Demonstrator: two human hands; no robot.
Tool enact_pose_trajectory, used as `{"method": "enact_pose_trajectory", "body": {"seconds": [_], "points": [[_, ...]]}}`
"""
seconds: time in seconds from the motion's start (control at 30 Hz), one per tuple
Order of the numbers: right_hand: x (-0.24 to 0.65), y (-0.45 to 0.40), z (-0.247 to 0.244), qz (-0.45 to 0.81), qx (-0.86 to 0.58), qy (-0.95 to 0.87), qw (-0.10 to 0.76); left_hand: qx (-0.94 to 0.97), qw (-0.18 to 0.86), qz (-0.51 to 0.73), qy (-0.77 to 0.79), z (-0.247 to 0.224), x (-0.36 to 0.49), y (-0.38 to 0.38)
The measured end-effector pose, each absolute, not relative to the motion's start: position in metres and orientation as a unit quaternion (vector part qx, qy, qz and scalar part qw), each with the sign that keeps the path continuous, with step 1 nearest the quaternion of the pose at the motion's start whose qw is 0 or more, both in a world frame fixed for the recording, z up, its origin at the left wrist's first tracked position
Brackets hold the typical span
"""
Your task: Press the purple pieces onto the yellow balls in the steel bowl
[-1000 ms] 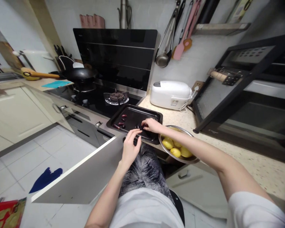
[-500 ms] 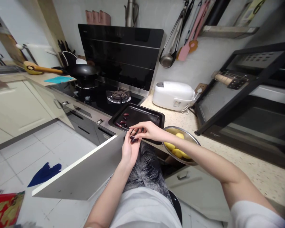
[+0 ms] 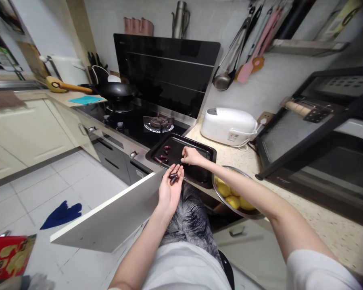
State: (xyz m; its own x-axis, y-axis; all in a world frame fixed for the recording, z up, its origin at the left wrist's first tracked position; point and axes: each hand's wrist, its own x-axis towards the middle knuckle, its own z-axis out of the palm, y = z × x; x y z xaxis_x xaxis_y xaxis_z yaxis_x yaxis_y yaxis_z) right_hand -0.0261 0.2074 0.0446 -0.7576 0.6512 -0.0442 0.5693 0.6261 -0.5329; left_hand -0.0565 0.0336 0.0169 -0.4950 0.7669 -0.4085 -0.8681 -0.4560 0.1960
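Note:
My left hand (image 3: 170,190) is palm up in front of the baking tray, fingers loosely extended, with a few glossy dark red oval fruits (image 3: 174,178) lying in it. Whether they are grapes or dates I cannot tell. Over the black baking tray (image 3: 199,143), my right hand (image 3: 192,156) is closed in a pinch, fingertips pointing left and down. What it pinches is hidden by the fingers. Several more dark red oval fruits (image 3: 162,157) are scattered on the tray's left side.
A steel bowl (image 3: 226,168) of yellow lemon-like fruits stands right of the tray, under my right forearm. Behind are a white appliance (image 3: 228,125) and a gas burner (image 3: 158,123). A wok (image 3: 117,90) sits further left. An open cabinet door (image 3: 109,215) juts out by my left arm.
My right hand has left my left palm and moved right, over the tray. The left palm is now uncovered, showing the fruits. The whole view has shifted slightly.

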Motion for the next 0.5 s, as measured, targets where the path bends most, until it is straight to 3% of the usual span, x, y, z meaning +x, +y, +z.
{"method": "enact_pose_trajectory", "body": {"seconds": [0.27, 0.5], "points": [[-0.020, 0.160, 0.092, 0.417, -0.043, -0.908, -0.010, -0.097, 0.458, 0.869, 0.159, 0.012, -0.059, 0.034], [-0.066, 0.180, 0.068, 0.196, -0.211, -0.957, 0.043, -0.107, 0.451, 0.864, 0.195, 0.009, -0.063, 0.032]]}}
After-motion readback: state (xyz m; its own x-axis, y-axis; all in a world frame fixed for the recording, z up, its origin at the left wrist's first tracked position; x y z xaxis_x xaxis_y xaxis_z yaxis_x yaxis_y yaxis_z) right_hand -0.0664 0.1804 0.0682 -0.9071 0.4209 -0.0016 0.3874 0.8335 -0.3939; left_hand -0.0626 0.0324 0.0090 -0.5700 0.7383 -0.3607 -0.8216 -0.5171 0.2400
